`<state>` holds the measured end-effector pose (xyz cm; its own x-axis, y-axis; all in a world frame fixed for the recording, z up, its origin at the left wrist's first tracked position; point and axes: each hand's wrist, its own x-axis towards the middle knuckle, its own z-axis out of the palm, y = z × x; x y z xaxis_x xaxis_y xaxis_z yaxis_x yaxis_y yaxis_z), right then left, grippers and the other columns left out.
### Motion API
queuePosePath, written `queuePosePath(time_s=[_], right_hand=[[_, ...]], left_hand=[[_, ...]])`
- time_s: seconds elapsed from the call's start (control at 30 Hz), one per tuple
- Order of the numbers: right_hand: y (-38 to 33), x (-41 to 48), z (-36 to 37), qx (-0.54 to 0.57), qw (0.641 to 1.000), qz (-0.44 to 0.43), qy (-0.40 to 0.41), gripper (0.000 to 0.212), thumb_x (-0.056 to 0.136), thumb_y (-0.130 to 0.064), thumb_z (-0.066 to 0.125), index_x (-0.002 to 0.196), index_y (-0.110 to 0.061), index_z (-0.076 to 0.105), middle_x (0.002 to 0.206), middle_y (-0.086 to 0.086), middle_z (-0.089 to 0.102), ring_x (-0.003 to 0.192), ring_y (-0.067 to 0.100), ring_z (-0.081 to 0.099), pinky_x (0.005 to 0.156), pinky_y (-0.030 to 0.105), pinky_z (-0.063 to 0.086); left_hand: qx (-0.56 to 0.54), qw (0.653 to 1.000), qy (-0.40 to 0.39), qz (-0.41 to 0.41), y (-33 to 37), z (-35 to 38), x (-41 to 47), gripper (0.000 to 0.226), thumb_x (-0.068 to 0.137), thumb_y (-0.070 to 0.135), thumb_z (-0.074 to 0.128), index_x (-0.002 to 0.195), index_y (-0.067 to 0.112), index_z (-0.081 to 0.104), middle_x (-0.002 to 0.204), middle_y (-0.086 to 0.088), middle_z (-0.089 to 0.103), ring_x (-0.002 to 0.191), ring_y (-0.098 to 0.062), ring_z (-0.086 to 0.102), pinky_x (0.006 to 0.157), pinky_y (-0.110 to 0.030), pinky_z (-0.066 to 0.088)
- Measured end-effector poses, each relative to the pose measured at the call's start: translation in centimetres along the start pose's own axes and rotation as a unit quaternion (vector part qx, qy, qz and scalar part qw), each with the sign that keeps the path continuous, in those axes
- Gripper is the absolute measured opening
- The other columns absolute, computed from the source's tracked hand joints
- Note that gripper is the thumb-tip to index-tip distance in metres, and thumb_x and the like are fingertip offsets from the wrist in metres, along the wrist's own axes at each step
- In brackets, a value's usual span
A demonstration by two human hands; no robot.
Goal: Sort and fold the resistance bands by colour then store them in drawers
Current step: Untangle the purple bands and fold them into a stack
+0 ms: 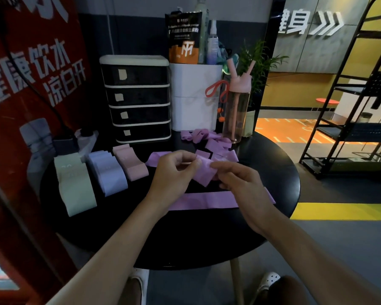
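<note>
Three folded stacks lie close together at the left of the round black table [207, 243]: a pale green stack [75, 188], a lavender-blue stack [108, 172] just beside it, and a pink stack [131, 165] next along. Behind them stands the drawer unit [139, 100], its four dark drawers all closed, each with a paper label on the front. Toward the middle, the left hand [174, 170] is raised above the tabletop, thumb and curled fingertips pinching one side of a crumpled purple band [204, 172]. The right hand [240, 183] pinches the same band's other side, its fingers bent in over the material. Below both hands a flat purple band [207, 200] lies stretched across the tabletop, partly hidden by the wrists. Farther back and to the right, a heap of purple bands [209, 139] lies loose and twisted in front of a white bin [195, 95] and a pink water bottle [237, 108]. Judging by how it drapes and wrinkles, the held band is light, thin and limp, probably stretchy, so it will not keep a crease unaided. It likely handles best taken at the two ends of the loop, drawn gently taut to work out the twist, then folded end over end and pressed flat on the table.
</note>
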<state>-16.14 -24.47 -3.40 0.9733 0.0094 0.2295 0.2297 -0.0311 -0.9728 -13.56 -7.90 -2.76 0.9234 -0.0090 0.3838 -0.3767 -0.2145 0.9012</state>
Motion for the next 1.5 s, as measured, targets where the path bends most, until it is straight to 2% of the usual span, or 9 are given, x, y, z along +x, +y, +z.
queuePosePath(time_s=[0.13,0.23,0.43,0.6,0.73,0.9,1.1,1.27,1.5], right_hand=[[-1.5,0.5,0.2,-0.077,0.996,-0.052,0.012,0.022,0.095,0.0,0.053,0.093,-0.011,0.072,0.087,-0.005,0.068,0.07,-0.006,0.059,0.065,0.011,0.046],[-3.2,1.4,0.3,-0.081,0.994,-0.078,0.012,0.022,0.094,0.0,0.056,0.09,-0.016,0.071,0.089,-0.003,0.069,0.076,-0.003,0.06,0.071,0.015,0.046],[-5.1,3.9,0.5,0.029,0.988,-0.015,-0.149,0.047,0.088,0.008,0.054,0.131,-0.012,0.056,0.125,0.003,0.067,0.117,0.016,0.062,0.1,0.033,0.049],[-5.3,3.9,1.2,-0.011,0.975,-0.024,-0.22,0.037,0.092,0.009,0.052,0.126,-0.003,0.058,0.107,0.013,0.066,0.098,0.018,0.062,0.091,0.032,0.049],[-5.2,3.6,1.8,-0.038,0.976,-0.021,-0.211,0.013,0.091,0.007,0.057,0.101,0.006,0.066,0.087,0.01,0.066,0.08,0.014,0.06,0.077,0.024,0.049],[-5.4,4.2,1.6,-0.062,0.981,-0.019,-0.182,0.012,0.092,0.002,0.058,0.094,0.013,0.062,0.092,0.02,0.063,0.085,0.024,0.058,0.085,0.037,0.047],[-5.3,4.2,1.2,-0.076,0.975,-0.016,-0.207,0.016,0.091,0.005,0.059,0.107,0.008,0.063,0.094,0.013,0.071,0.087,0.02,0.067,0.084,0.031,0.054],[-4.6,4.4,-0.1,-0.106,0.975,0.008,-0.197,0.03,0.091,-0.015,0.065,0.105,0.012,0.064,0.108,0.024,0.069,0.105,0.041,0.064,0.102,0.051,0.048],[-4.0,4.0,-2.8,-0.123,0.977,0.028,-0.169,0.036,0.085,-0.024,0.071,0.097,0.009,0.064,0.1,0.026,0.066,0.083,0.03,0.061,0.077,0.041,0.048]], left_hand=[[0.033,0.999,-0.024,0.026,1.3,-1.8,0.5,0.021,0.094,0.007,0.064,0.085,0.026,0.069,0.085,0.011,0.07,0.071,0.007,0.061,0.067,-0.009,0.046],[0.055,0.995,-0.072,0.04,2.6,-3.3,1.0,0.024,0.094,0.001,0.062,0.088,0.023,0.068,0.089,0.004,0.07,0.065,0.006,0.06,0.062,-0.011,0.046],[0.079,0.977,-0.192,0.047,5.6,-5.7,1.8,0.024,0.095,-0.005,0.057,0.109,0.008,0.072,0.101,-0.002,0.074,0.084,0.004,0.066,0.07,-0.01,0.048],[0.15,0.967,-0.193,0.073,6.8,-7.1,2.3,0.029,0.095,0.0,0.059,0.109,0.02,0.074,0.079,0.02,0.067,0.071,0.005,0.056,0.068,-0.009,0.041],[0.168,0.969,-0.161,0.083,6.6,-7.6,2.7,0.028,0.092,0.001,0.061,0.106,0.023,0.071,0.097,-0.004,0.074,0.09,-0.02,0.068,0.08,-0.029,0.053],[0.152,0.982,-0.076,0.081,5.6,-7.7,3.2,0.011,0.09,0.008,0.069,0.097,0.017,0.071,0.068,-0.003,0.064,0.062,-0.006,0.056,0.064,-0.015,0.045],[0.098,0.984,0.049,0.138,6.7,-7.8,4.7,0.008,0.09,0.008,0.071,0.097,0.012,0.071,0.079,0.007,0.07,0.068,0.005,0.062,0.068,-0.011,0.05],[0.081,0.981,0.093,0.147,7.2,-9.1,6.1,0.009,0.09,0.01,0.071,0.093,0.019,0.07,0.082,0.0,0.072,0.072,-0.003,0.066,0.068,-0.021,0.058],[0.074,0.973,0.156,0.155,7.3,-11.0,7.1,0.007,0.091,0.012,0.07,0.093,0.018,0.07,0.079,0.002,0.072,0.067,-0.003,0.067,0.066,-0.018,0.056]])
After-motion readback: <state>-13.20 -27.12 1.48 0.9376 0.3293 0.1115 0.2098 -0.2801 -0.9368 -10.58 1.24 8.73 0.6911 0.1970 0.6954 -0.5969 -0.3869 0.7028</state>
